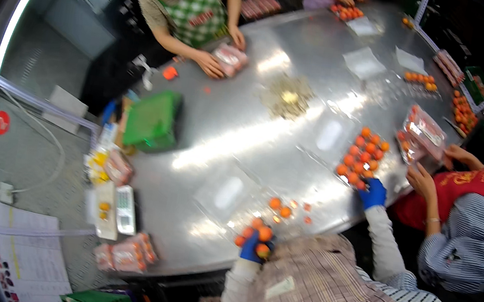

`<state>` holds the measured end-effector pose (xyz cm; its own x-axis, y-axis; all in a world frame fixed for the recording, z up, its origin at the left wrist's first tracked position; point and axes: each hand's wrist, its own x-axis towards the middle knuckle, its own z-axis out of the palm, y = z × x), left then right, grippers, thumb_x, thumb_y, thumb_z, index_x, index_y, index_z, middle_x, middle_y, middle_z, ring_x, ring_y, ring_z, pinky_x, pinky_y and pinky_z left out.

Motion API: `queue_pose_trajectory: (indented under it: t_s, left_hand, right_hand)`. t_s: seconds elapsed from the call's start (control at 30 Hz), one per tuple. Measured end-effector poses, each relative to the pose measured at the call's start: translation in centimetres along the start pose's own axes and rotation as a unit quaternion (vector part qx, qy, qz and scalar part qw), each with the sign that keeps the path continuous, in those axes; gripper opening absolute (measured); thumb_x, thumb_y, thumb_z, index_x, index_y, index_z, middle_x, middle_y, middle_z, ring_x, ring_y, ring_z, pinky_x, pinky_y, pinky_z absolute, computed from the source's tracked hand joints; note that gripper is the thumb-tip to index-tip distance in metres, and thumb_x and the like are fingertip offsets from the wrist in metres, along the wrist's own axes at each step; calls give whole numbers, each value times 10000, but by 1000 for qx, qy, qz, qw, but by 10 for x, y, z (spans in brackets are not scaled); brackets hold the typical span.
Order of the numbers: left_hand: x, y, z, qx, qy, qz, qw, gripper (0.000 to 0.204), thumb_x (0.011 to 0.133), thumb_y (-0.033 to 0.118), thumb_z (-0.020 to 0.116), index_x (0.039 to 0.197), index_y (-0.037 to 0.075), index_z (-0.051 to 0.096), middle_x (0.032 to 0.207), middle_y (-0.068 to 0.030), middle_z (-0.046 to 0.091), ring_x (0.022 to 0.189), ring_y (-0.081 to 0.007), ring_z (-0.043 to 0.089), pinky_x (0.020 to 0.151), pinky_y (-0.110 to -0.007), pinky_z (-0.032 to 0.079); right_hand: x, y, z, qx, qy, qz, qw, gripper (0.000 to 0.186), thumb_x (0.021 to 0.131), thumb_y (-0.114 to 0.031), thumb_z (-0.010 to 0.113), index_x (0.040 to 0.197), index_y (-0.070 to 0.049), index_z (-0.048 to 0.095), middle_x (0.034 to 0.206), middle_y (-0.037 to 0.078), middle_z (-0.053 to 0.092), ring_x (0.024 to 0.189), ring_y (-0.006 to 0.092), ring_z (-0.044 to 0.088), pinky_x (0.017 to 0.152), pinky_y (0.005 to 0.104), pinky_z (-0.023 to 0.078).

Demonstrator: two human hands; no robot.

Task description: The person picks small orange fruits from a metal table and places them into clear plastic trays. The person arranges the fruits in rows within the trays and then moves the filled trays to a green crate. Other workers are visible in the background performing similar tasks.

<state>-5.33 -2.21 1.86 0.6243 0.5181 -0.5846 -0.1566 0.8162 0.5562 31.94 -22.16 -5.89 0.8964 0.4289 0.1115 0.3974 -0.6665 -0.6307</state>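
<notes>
My left hand (251, 247), in a blue glove, is closed around orange-red tomatoes (265, 234) at the table's near edge. More loose tomatoes (275, 204) lie just beyond it. Farther right, my blue-gloved right hand (374, 194) touches the near end of a tightly grouped batch of tomatoes (359, 151); its fingers are blurred and partly hidden. To the left of the loose tomatoes, a clear tray with a white pad (228, 192) lies flat. Another such tray (329, 135) sits left of the grouped batch.
The shiny metal table (206, 140) bears a green crate (152, 121), a white scale-like device (125, 209) and packed trays (127, 253) at left. On the right, a co-worker's hands (424, 181) hold a clear pack (422, 135). Across the table another person grips a pack (229, 59).
</notes>
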Motion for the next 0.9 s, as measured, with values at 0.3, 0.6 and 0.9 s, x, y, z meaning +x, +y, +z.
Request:
queue_pose_trajectory:
  t_s: [0.3,0.6,0.9]
  left_hand:
    - [-19,11,22,35,36,-55,997,467,931,352,497,1220,-15,493,1067,-151,607,907,-224,593,787,-299,486]
    - [-36,11,16,-201,-161,-54,965,486,917,421,514,1194,23,528,1047,-119,613,921,-203,578,832,-279,449]
    - [-34,24,44,-12,98,-83,992,526,932,438,473,1224,1,500,1101,-119,601,984,-203,578,867,-254,455]
  right_hand:
    - [-7,-33,-1,38,92,-74,992,236,706,-84,678,940,-69,649,860,125,637,789,319,619,704,388,490]
    - [8,-47,24,176,50,52,982,339,757,-51,628,1095,-52,596,964,113,638,847,240,630,739,336,496]
    - [21,-29,46,145,14,-34,989,377,736,-57,664,1102,-25,574,1098,132,603,992,270,596,855,351,473]
